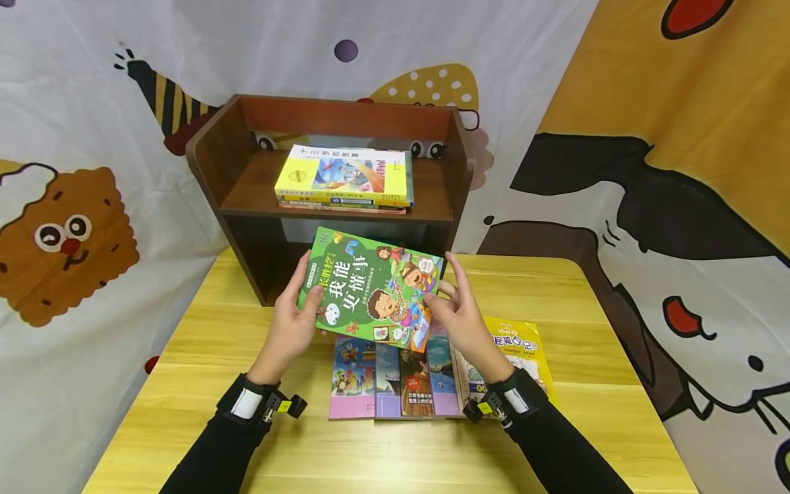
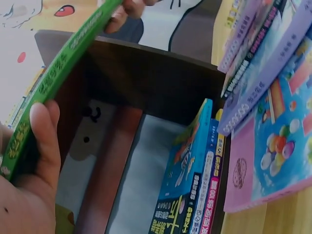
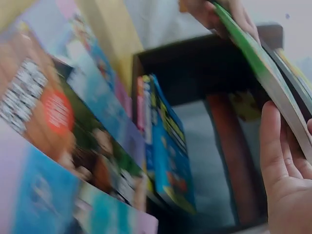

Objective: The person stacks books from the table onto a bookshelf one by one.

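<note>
A green picture book (image 1: pixel 370 291) with cartoon children on its cover is held up in front of a dark brown bookshelf (image 1: pixel 247 267), tilted down to the right. My left hand (image 1: pixel 289 336) grips its left end, thumb on the cover. At the other end, my right hand (image 1: pixel 464 324) pinches the right edge between thumb and fingers. The green spine (image 2: pixel 58 68) shows in the left wrist view. Inside the lower compartment lies a small stack of books (image 2: pixel 195 165), which the held book hides from the head view.
On the upper shelf lies a stack of books topped by a yellow and white one (image 1: pixel 342 171). Several overlapping books (image 1: pixel 416 384) spread across the wooden table (image 1: pixel 204 377) below my hands, a yellow book (image 1: pixel 518 343) at their right. A cartoon-printed cloth (image 1: pixel 185 41) hangs behind.
</note>
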`<state>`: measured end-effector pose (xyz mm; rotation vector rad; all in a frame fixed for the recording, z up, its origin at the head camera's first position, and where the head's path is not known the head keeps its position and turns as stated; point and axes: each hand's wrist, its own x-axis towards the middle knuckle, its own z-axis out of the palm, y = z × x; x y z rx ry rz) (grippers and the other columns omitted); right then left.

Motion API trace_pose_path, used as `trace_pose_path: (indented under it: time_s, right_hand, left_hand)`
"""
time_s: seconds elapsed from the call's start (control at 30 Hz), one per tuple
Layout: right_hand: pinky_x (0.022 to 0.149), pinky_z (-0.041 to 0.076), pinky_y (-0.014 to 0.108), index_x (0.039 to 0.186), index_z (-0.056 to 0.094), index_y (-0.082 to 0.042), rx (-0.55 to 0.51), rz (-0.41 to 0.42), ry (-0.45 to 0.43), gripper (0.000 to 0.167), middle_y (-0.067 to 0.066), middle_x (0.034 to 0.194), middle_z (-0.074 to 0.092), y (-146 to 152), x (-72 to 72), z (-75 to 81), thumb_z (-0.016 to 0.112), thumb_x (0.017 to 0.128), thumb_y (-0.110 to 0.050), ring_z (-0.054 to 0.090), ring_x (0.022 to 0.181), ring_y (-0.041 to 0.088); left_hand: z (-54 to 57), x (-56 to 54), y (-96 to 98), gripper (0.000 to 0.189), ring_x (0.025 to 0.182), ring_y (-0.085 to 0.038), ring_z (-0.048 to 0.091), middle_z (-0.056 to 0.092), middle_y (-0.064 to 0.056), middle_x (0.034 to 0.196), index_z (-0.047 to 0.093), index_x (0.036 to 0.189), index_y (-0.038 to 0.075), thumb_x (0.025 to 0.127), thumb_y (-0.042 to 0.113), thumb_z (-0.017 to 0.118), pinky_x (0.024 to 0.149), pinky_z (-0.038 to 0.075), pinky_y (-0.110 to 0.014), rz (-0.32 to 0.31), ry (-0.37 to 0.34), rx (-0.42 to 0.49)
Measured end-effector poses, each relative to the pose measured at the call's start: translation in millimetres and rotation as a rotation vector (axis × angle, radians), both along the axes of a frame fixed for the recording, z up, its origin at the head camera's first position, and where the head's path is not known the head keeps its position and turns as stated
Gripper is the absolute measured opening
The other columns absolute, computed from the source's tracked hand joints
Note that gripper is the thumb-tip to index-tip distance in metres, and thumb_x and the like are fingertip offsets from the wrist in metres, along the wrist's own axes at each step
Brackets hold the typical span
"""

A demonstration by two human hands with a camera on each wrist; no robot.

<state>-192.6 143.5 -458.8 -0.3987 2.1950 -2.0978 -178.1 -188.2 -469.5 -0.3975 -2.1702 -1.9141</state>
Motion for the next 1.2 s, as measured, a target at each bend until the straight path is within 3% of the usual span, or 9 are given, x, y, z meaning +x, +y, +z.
trace_pose_path:
  time_s: [0.17, 0.23, 0.33, 0.43, 0.6, 0.73, 0.87, 1.03, 1.2]
  right_hand:
    - [0.075, 0.067, 0.055, 0.179, 0.006, -0.038, 0.011, 0.093, -0.093, 0.08, 0.023, 0.15, 0.061, -14.1, 13.6, -13.7, 0.056, 0.118, -0.026, 0.076, 0.082, 0.024]
    - [0.075, 0.066, 0.06, 0.179, 0.008, -0.036, 0.008, 0.116, -0.153, 0.076, 0.024, 0.145, 0.061, -17.9, 14.4, -18.9, 0.053, 0.119, -0.027, 0.078, 0.079, 0.031]
    - [0.076, 0.067, 0.056, 0.179, 0.011, -0.033, 0.044, 0.113, -0.204, 0.072, 0.022, 0.142, 0.061, -21.0, 11.9, -25.6, 0.051, 0.119, -0.025, 0.077, 0.078, 0.032]
    - [0.075, 0.067, 0.053, 0.179, 0.014, -0.031, 0.082, 0.103, -0.225, 0.071, 0.021, 0.14, 0.061, -22.9, 5.0, -32.2, 0.052, 0.119, -0.022, 0.075, 0.072, 0.027]
    - [0.072, 0.067, 0.045, 0.179, 0.015, -0.022, 0.114, 0.093, -0.252, 0.069, 0.021, 0.145, 0.061, -26.6, -15.0, -37.7, 0.05, 0.12, -0.022, 0.072, 0.069, 0.021]
    - [0.072, 0.065, 0.045, 0.179, 0.02, -0.017, 0.131, 0.071, -0.266, 0.066, 0.02, 0.151, 0.06, -33.2, -31.1, -38.6, 0.049, 0.12, -0.025, 0.068, 0.069, 0.019]
    - [0.069, 0.063, 0.04, 0.178, 0.021, -0.016, 0.142, 0.062, -0.306, 0.067, 0.017, 0.14, 0.062, -41.2, -43.6, -45.5, 0.051, 0.119, -0.028, 0.065, 0.071, 0.019]
    - [0.064, 0.058, 0.031, 0.178, 0.023, -0.015, 0.13, 0.05, -0.335, 0.068, 0.012, 0.127, 0.064, -48.5, -54.1, -55.1, 0.052, 0.118, -0.027, 0.062, 0.069, 0.017]
    - [0.065, 0.056, 0.032, 0.178, 0.023, -0.014, 0.164, 0.062, -0.336, 0.069, 0.008, 0.106, 0.062, -47.6, -57.4, -63.3, 0.055, 0.118, -0.03, 0.058, 0.068, 0.016]
  left_hand:
    - [-0.4, -1.5, -1.1, 0.066, 0.069, -0.015, 0.069, 0.047, -0.014, 0.171, 0.021, 0.178, 0.033, 0.119, 0.023, 0.05, 0.051, 0.06, -0.037, 0.073, -0.046, 0.023]
    - [-1.5, -1.0, -1.0, 0.066, 0.07, -0.016, 0.068, 0.043, -0.012, 0.175, 0.02, 0.178, 0.035, 0.119, 0.024, 0.049, 0.054, 0.061, -0.035, 0.106, -0.119, 0.003]
    - [-4.5, 0.0, -0.1, 0.067, 0.073, -0.018, 0.067, 0.039, -0.014, 0.177, 0.017, 0.179, 0.032, 0.12, 0.025, 0.047, 0.057, 0.062, -0.035, 0.133, -0.248, -0.034]
    - [-9.7, -2.6, -1.0, 0.067, 0.071, -0.02, 0.066, 0.052, -0.022, 0.161, 0.016, 0.179, 0.028, 0.12, 0.027, 0.047, 0.058, 0.063, -0.039, 0.148, -0.335, -0.069]
    - [-17.1, -16.6, -9.0, 0.066, 0.056, -0.021, 0.062, 0.065, -0.029, 0.118, 0.02, 0.179, 0.022, 0.119, 0.032, 0.048, 0.052, 0.059, -0.04, 0.162, -0.377, -0.162]
    - [-23.2, -33.6, -17.9, 0.065, 0.052, -0.016, 0.056, 0.069, -0.029, 0.124, 0.03, 0.176, 0.018, 0.118, 0.035, 0.051, 0.05, 0.052, -0.033, 0.198, -0.41, -0.228]
    - [-32.7, -48.1, -25.9, 0.067, 0.058, -0.014, 0.054, 0.069, -0.025, 0.129, 0.033, 0.175, 0.016, 0.116, 0.037, 0.054, 0.054, 0.051, -0.031, 0.224, -0.479, -0.247]
    - [-45.4, -59.7, -32.4, 0.07, 0.07, -0.019, 0.058, 0.066, -0.015, 0.11, 0.031, 0.176, 0.014, 0.115, 0.042, 0.054, 0.062, 0.051, -0.032, 0.219, -0.527, -0.281]
    - [-56.6, -63.6, -38.1, 0.077, 0.074, -0.019, 0.06, 0.062, -0.003, 0.09, 0.026, 0.176, 0.009, 0.115, 0.044, 0.056, 0.064, 0.049, -0.03, 0.15, -0.548, -0.288]
